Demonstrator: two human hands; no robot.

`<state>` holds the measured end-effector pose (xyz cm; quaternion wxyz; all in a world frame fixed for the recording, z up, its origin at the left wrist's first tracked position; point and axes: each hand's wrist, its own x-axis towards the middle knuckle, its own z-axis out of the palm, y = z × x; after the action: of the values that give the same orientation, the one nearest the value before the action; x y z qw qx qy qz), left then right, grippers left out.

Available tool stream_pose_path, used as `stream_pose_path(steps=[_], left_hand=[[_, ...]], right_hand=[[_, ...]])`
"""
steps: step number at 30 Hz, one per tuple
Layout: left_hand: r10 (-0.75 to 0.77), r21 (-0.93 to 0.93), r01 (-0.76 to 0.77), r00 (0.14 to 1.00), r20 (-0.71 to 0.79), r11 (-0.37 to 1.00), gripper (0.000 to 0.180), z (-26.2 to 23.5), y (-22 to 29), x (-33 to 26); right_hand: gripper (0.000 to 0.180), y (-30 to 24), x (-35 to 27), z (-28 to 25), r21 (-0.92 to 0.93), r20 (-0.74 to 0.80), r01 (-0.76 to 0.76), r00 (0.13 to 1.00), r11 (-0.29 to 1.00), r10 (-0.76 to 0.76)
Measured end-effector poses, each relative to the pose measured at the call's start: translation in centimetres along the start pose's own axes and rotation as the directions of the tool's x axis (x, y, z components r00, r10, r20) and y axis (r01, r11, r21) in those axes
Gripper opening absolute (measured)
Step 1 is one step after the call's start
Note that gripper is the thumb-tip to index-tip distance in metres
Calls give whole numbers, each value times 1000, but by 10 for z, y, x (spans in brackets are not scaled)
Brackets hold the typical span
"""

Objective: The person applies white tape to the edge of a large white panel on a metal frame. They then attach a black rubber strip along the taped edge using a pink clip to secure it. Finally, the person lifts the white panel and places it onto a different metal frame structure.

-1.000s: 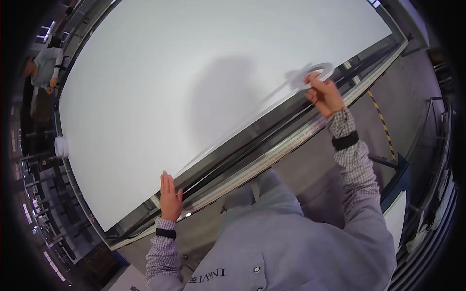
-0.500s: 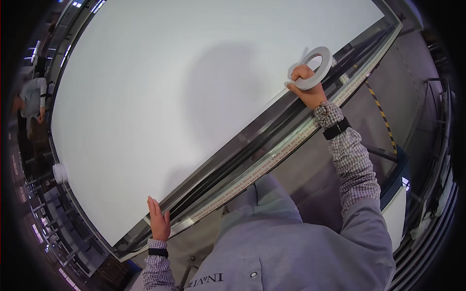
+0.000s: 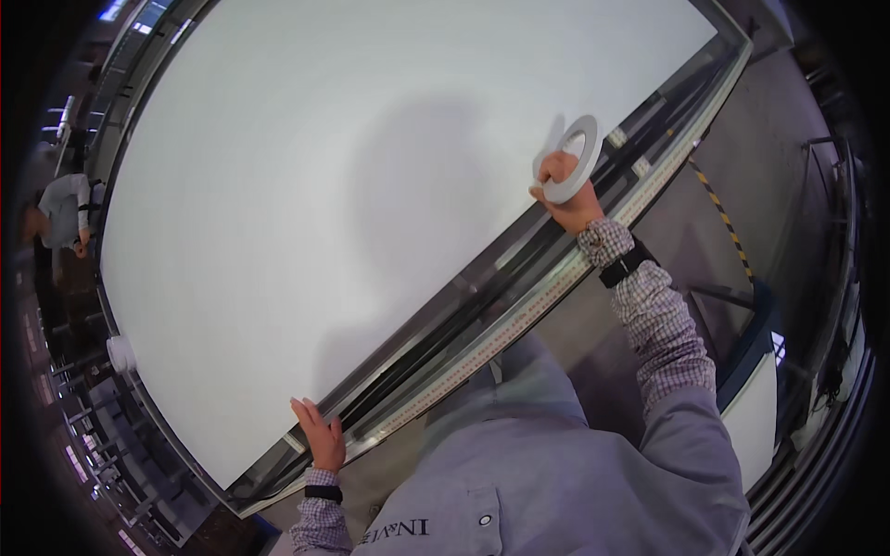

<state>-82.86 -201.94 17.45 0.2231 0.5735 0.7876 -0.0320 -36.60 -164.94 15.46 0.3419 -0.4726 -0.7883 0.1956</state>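
Note:
A large white panel (image 3: 232,278) lies within a dark metal frame (image 3: 505,250) that slants across the view. My right hand (image 3: 577,206) is closed around a roll of white tape (image 3: 591,153), at the panel's near edge on the right. Its fingers pass through the ring, which stands tilted; whether a strip runs from it to the panel is not clear. At the lower left, my left hand (image 3: 324,440) rests on the frame by the panel's near corner, fingers stretched out and holding nothing.
A pale strip with red markings (image 3: 464,366) borders the frame on my side. Another white roll (image 3: 120,354) sits at the far left edge. Beyond it, another person (image 3: 63,208) stands. Yellow-black floor tape (image 3: 723,218) and a blue-edged stand (image 3: 756,343) are on the right.
The whole view has shifted slightly. My right hand, with the tape roll, has come a little down and left along the panel edge. My left hand stays near the corner.

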Motion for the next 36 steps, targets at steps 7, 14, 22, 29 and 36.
stream_pose_path(steps=[7, 14, 22, 29, 36], left_hand=[[277, -53, -279, 960, -40, 959, 82, 17, 183, 80], [464, -125, -485, 871, -163, 865, 80, 25, 387, 155], [350, -25, -353, 932, -90, 935, 75, 22, 439, 169], [300, 36, -300, 954, 10, 953, 69, 13, 454, 167], [318, -21, -317, 948, 17, 948, 69, 10, 458, 175]], right_hand=[[31, 12, -1, -4, -4, 49, 27, 998, 1000, -26], [42, 2, 4, -25, 260, 118, 91, 985, 961, -125], [17, 62, 38, -130, 623, 782, -781, 619, -49, 73], [10, 246, 127, -278, 885, 432, -465, 801, -24, 414], [22, 363, 130, -282, 372, 85, -240, 971, 897, 224]])
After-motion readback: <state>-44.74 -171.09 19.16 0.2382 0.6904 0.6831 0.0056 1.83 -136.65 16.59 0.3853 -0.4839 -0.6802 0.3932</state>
